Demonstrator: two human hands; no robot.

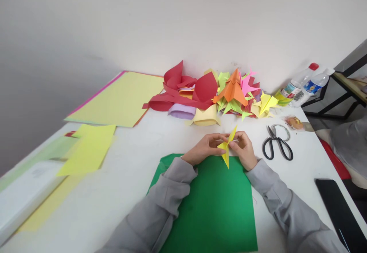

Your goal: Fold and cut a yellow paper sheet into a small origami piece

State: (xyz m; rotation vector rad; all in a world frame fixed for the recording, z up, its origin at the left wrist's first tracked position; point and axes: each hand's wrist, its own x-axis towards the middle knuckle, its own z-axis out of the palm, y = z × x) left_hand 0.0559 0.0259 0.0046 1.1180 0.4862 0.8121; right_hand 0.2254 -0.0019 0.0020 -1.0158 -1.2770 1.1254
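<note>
Between my two hands is a small yellow folded paper figure (227, 148) with pointed tips, one up and one down. My left hand (205, 146) pinches it from the left, thumb in front. From the right, my right hand (243, 148) grips it between thumb and fingers. Part of the figure is hidden behind the fingers. Both hands are raised over the far edge of a green paper sheet (218, 207) on the table.
Black-handled scissors (277, 144) and a tape roll (282, 131) lie right. Behind are folded paper figures (233, 88), red paper strips (177, 92) and two bottles (311, 86). Yellow sheets (114, 100), a white box (28, 191) and a black phone (341, 211) flank the hands.
</note>
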